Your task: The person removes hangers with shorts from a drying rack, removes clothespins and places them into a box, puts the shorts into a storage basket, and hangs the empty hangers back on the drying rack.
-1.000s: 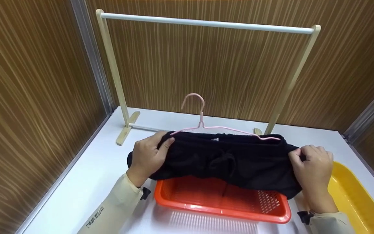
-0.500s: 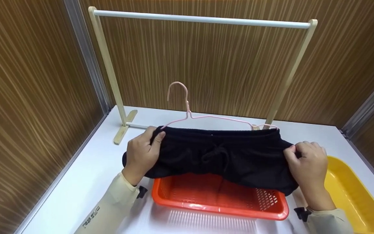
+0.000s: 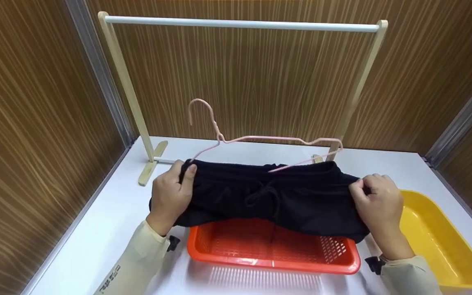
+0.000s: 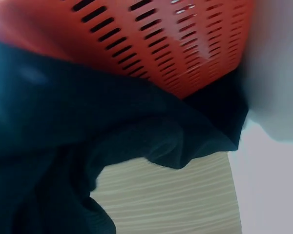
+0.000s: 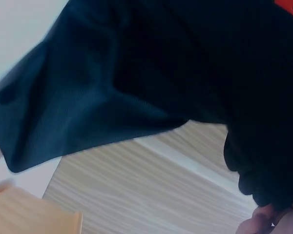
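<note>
Black shorts (image 3: pixel 297 196) with a drawstring are stretched between both hands above a red basket (image 3: pixel 273 264). My left hand (image 3: pixel 170 196) grips their left end at the waistband, thumb on the front. At the other end my right hand (image 3: pixel 379 203) holds the cloth in curled fingers. A pink hanger (image 3: pixel 275 137) has its left arm running down into the waistband beside my left hand; its right end stands above the waistband, and its lower bar slants down into the opening. Dark cloth (image 4: pixel 122 112) fills much of the left wrist view, and cloth (image 5: pixel 88 97) the right wrist view.
Behind the shorts stands a rack with a white top bar (image 3: pixel 240 23) and wooden legs. A yellow tray (image 3: pixel 436 241) lies on the white table (image 3: pixel 96 229) at the right. Wood-patterned walls (image 3: pixel 240 73) enclose the back and sides.
In the head view the hanger has tilted and moved up and left, its right end coming out above the waistband. Hands and shorts appear slightly farther left, as the whole view has shifted.
</note>
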### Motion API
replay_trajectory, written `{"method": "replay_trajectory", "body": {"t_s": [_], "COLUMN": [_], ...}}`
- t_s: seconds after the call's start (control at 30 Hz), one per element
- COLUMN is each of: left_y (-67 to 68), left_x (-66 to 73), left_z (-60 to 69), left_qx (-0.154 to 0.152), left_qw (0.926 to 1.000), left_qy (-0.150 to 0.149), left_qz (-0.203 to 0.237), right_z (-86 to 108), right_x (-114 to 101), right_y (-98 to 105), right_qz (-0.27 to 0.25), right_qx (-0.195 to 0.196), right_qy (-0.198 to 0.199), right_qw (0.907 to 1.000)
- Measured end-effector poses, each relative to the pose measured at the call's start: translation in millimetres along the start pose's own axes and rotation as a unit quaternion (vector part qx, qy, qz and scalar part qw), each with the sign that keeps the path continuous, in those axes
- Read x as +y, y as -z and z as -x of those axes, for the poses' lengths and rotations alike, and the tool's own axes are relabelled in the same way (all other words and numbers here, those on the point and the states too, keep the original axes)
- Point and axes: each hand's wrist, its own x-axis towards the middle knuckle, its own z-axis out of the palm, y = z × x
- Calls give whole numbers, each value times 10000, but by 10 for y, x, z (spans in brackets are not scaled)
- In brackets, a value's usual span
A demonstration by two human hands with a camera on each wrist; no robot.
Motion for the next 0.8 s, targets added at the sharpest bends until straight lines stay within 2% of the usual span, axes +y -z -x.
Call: {"method": "replay_trajectory", "body": {"t_s": [0.17,0.33,0.47,0.6,0.8], "left_y": [-4,-22,-32,-34,-55], "left_x": [26,34,17,11,48], "left_z": [-14,-16,7,24,31], "left_qx": [-52,-136,-190,-206,-316], "left_qw": [10000,9999,9998,9998,9995], "left_qy": [-76,-66,-5,66,-15], "left_qz": [-12,-23,-39,11,-93], "right_z": [-22,3,31,43,36], "right_x": [-42,-25,28,55,-30], "right_y": [-29,-83,-93,-65,-35], "right_qz": [-100,-234,-161,-100,-150], "right_qx": [-90,-408,-661,-718,-780], "right_qy": [269,547,468,309,412], "right_qw": [9995,9974,9966,9969,9960]}}
